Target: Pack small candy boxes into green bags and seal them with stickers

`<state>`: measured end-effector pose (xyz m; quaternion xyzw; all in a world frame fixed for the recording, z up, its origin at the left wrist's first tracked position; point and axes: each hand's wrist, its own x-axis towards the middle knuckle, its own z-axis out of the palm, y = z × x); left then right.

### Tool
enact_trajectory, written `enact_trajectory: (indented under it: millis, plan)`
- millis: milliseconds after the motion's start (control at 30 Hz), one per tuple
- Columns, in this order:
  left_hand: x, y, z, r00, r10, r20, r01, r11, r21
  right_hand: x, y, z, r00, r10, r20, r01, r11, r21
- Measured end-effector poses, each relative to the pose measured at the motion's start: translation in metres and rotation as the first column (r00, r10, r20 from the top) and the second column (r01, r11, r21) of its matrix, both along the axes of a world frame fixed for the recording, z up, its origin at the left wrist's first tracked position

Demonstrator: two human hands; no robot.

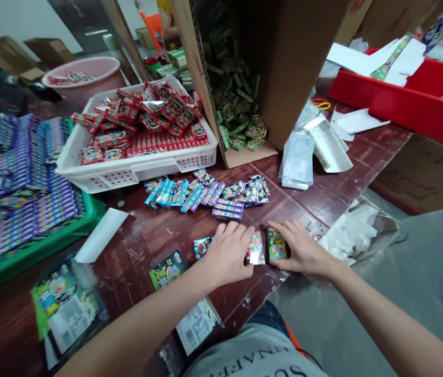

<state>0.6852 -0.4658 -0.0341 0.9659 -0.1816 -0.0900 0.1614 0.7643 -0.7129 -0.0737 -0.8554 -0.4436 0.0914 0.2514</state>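
Near the table's front edge, my left hand (pixel 229 254) is closed over a small pink-red printed box (pixel 256 249), which shows past its fingertips. A small blue-and-black printed box (pixel 202 247) peeks out on that hand's other side; its far end is hidden. My right hand (pixel 302 248) grips a small green printed box (pixel 277 244) between thumb and fingers. A narrow gap separates the green box from the pink-red one. Just beyond both hands lies a loose row of small blue and purple boxes (pixel 209 195).
A white basket (pixel 158 166) of red boxes and a green tray (pixel 48 238) of purple ones stand left. A tipped carton (pixel 295 68) holds green boxes. Clear sleeves (pixel 297 159) lie right, near a red bin (pixel 401 97). Printed packs (pixel 66 306) lie front left.
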Motion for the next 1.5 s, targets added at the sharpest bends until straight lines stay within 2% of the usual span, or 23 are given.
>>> enact_trajectory:
  millis: [167, 300, 400, 500, 600, 667, 733, 800, 867, 933, 1000, 1067, 1100, 1167, 1267, 1367, 1433, 1500]
  plan:
    - [-0.016, -0.004, -0.001, 0.995, 0.096, 0.024, -0.097, 0.995, 0.031, -0.014, 0.013, -0.013, 1.0, 0.019, 0.02, -0.02, 0.999, 0.033]
    - [-0.032, 0.017, 0.008, 0.996, 0.081, 0.022, -0.081, 0.996, 0.029, -0.008, 0.01, -0.011, 0.993, 0.118, -0.005, -0.117, 0.992, 0.052]
    - [-0.038, 0.035, 0.017, 1.0, -0.025, -0.005, 0.025, 1.0, 0.019, -0.005, 0.009, -0.006, 0.984, 0.178, -0.005, -0.178, 0.983, 0.045]
    - [-0.028, 0.037, 0.019, 0.982, -0.189, -0.001, 0.189, 0.982, 0.015, -0.004, 0.007, -0.002, 0.977, 0.213, -0.01, -0.213, 0.977, -0.006]
    - [-0.005, 0.021, 0.013, 0.933, -0.36, 0.022, 0.359, 0.932, 0.041, 0.0, -0.005, -0.001, 0.993, 0.119, -0.015, -0.119, 0.993, -0.011]
    - [0.01, 0.004, 0.01, 0.921, -0.387, 0.042, 0.383, 0.921, 0.076, 0.002, -0.019, -0.002, 1.0, 0.015, -0.001, -0.015, 1.0, -0.005]
    - [0.02, -0.015, 0.006, 0.96, -0.274, 0.052, 0.267, 0.957, 0.114, 0.002, -0.032, -0.003, 0.997, -0.075, 0.023, 0.075, 0.997, -0.011]
    - [0.024, -0.034, 0.002, 0.997, -0.067, 0.044, 0.06, 0.986, 0.155, -0.001, -0.04, -0.005, 0.99, -0.129, 0.048, 0.131, 0.991, -0.031]
    - [0.022, -0.051, -0.001, 0.994, 0.107, 0.02, -0.108, 0.974, 0.197, -0.007, -0.039, -0.009, 0.986, -0.152, 0.062, 0.156, 0.986, -0.055]
    - [0.016, -0.058, 0.001, 0.979, 0.205, -0.004, -0.199, 0.953, 0.228, -0.013, -0.029, -0.012, 0.989, -0.136, 0.056, 0.139, 0.988, -0.069]
    - [0.005, -0.048, 0.01, 0.957, 0.289, -0.025, -0.274, 0.929, 0.25, -0.018, -0.014, -0.013, 0.996, -0.079, 0.041, 0.081, 0.995, -0.059]
    - [-0.013, -0.019, 0.026, 0.948, 0.316, -0.031, -0.298, 0.92, 0.254, -0.019, 0.001, -0.011, 0.999, 0.012, 0.034, -0.011, 0.999, -0.039]
    - [-0.025, 0.002, 0.035, 0.958, 0.286, -0.032, -0.27, 0.931, 0.247, -0.018, 0.008, -0.009, 0.997, 0.059, 0.043, -0.058, 0.998, -0.029]
    - [-0.054, 0.047, 0.05, 0.991, 0.119, -0.057, -0.103, 0.97, 0.222, -0.017, 0.021, -0.005, 0.987, 0.136, 0.088, -0.135, 0.991, -0.016]
    - [-0.104, 0.098, 0.056, 0.994, -0.062, -0.095, 0.084, 0.965, 0.248, -0.02, 0.045, -0.001, 0.958, 0.23, 0.173, -0.228, 0.973, -0.028]
    - [-0.141, 0.109, 0.043, 0.97, -0.221, -0.105, 0.238, 0.951, 0.199, -0.03, 0.08, -0.001, 0.917, 0.332, 0.22, -0.326, 0.943, -0.065]
    - [-0.153, 0.101, 0.031, 0.948, -0.302, -0.105, 0.314, 0.94, 0.133, -0.038, 0.108, -0.001, 0.898, 0.369, 0.24, -0.362, 0.929, -0.076]
    - [-0.158, 0.092, 0.024, 0.944, -0.315, -0.099, 0.323, 0.942, 0.093, -0.044, 0.131, -0.003, 0.883, 0.392, 0.258, -0.384, 0.919, -0.083]
